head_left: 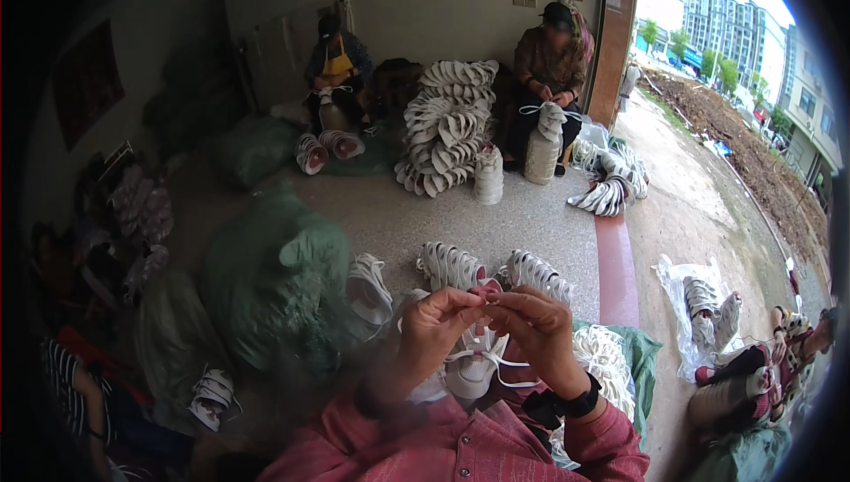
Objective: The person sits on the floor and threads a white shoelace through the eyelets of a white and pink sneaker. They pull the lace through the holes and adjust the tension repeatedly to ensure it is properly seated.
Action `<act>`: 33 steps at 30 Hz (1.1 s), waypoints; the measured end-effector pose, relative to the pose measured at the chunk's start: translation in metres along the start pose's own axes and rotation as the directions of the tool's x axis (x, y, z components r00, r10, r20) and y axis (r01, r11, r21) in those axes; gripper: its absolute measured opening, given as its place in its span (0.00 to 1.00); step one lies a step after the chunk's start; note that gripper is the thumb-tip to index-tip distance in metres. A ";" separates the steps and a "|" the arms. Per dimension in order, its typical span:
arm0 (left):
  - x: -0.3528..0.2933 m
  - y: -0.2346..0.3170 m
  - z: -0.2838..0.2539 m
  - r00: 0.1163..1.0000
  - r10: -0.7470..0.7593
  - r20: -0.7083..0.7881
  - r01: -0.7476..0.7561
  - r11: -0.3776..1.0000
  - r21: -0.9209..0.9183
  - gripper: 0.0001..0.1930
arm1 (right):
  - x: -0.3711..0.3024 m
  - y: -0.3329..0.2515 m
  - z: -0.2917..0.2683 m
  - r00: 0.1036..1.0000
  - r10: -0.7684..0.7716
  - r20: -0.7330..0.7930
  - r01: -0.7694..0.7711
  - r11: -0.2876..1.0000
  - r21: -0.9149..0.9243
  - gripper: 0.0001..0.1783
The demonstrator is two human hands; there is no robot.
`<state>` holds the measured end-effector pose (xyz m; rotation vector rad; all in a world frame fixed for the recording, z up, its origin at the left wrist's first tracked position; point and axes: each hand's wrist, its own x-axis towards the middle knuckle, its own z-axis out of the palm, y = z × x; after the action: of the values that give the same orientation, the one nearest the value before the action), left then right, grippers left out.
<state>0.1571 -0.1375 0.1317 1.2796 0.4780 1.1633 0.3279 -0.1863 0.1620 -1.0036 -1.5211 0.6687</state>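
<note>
Shoes crowd the head view: two nested rows of white shoes [450, 262] lie just beyond the hands, and a tall, curving pile of pale shoe pieces [450, 132] stands farther off, between two seated co-workers. A bulky green sack [282, 283] takes up the floor to the left. To the right, a heap of white looped pieces [604, 362] lies against green sheeting [646, 367], and a clear plastic bag [670, 292] spreads under more shoes.

Left hand [436, 330] and right hand [538, 327] meet above a white shoe [469, 382], in front of the person's chest; what supports it cannot be told. Thumb and forefinger of each hand pinch together at a small pale piece [488, 300], too small to identify. The hands hide part of the shoe, and its white lace [483, 356] trails to the right.

Speckled grey floor [372, 216] runs to a plain wall [443, 22]; the right side opens onto bare earth [753, 154] and buildings [730, 30].

Counted: one shoe under the hands, two nested rows, one tall pile, two co-workers facing.
</note>
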 end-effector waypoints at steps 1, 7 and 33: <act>0.000 0.000 -0.001 1.000 0.001 0.008 -0.001 1.000 0.026 0.08 | 0.000 -0.001 0.000 1.000 -0.004 0.000 0.004 1.000 0.001 0.12; -0.004 0.005 -0.004 0.999 0.038 0.006 -0.039 0.983 0.177 0.06 | 0.001 -0.003 0.002 0.999 -0.025 0.028 0.027 0.995 -0.099 0.10; -0.064 -0.115 -0.053 0.584 -0.064 0.810 -0.773 0.261 0.578 0.25 | 0.032 -0.004 -0.012 0.863 0.502 0.049 -0.490 0.812 0.316 0.09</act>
<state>0.1339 -0.1511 -0.0079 2.9302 0.1408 0.5559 0.3385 -0.1619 0.1831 -1.1604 -1.0628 1.2199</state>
